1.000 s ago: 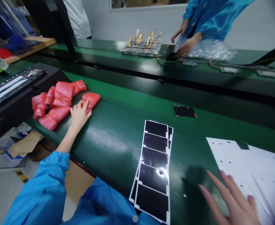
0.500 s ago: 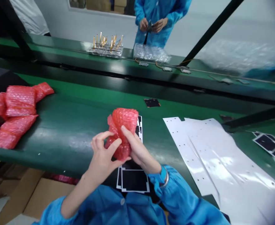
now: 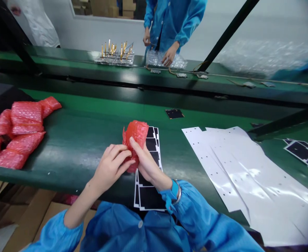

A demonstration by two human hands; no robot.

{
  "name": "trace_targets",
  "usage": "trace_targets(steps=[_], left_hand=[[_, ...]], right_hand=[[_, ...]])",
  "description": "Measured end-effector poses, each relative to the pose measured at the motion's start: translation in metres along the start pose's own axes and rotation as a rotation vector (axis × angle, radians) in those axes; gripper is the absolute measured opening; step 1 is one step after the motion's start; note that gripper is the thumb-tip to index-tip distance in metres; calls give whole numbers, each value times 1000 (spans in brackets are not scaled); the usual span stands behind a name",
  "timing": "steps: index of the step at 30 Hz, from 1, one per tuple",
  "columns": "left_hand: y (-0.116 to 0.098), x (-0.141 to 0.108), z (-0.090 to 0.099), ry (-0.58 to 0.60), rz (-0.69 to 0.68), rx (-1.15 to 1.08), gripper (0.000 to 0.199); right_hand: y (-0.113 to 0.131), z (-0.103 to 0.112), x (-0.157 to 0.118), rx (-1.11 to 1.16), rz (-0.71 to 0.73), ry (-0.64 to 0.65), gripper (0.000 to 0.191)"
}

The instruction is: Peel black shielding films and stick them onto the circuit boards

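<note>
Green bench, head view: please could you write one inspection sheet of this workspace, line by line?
Surface: green bench, glossy, with small white specks.
Job's things: red bubble bag, held over a strip of black pads.
Clutter: pile of red bubble bags at left; creased white liner sheet at right.
Grippers: left hand and right hand both grip the bag.
Cables: thin amber leads on the far bench.
Surroundings: co-worker in blue at the far bench; cardboard below.
</note>
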State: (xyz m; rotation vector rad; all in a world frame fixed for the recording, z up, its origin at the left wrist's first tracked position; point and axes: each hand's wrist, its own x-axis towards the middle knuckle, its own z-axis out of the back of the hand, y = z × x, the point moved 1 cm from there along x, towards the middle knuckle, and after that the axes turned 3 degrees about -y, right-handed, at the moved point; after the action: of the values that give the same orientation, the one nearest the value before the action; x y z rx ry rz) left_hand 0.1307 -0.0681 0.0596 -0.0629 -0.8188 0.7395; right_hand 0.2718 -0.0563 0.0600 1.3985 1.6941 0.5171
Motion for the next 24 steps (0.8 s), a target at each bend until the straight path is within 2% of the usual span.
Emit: trace_targets(steps=[2,4,7,9,11,14,16,17,18,20,22,24], left_hand=[[3,-1,-2,-37,-13,117,9],[6,-3,-2,-39,4,127,10],[7,-4,-2,54,72,-64,15],[-2,-5,-5,140,93,-185,29],[-17,-9,-9,162,27,-178,37],[-33,-16,-13,84,-203,-1,26],[-26,-17,-9,21,-319,118,19],[-17,-15,-5,-17,-320,180,21],[-6,-13,-1,-59,-273,241,24],[16,-5,6,-131,-78,294,28],[30,2,7,-136,147,175,34],[33,8,0,-72,333,-58,46]], right_hand=[[0,1,-1,26,-20,32,81],[-2,4,-3,34,-15,65,84],[-9,5,-2,-26,19,82,84],[-13,4,1,-75,73,46,82],[-12,2,7,-70,125,-23,80],[-2,2,16,51,79,-79,67],[9,7,20,124,-17,-80,55],[14,10,21,142,-55,-80,50],[19,14,21,153,-86,-79,46],[24,20,19,155,-107,-81,41],[23,20,16,141,-84,-82,38],[17,14,15,117,-46,-78,34]])
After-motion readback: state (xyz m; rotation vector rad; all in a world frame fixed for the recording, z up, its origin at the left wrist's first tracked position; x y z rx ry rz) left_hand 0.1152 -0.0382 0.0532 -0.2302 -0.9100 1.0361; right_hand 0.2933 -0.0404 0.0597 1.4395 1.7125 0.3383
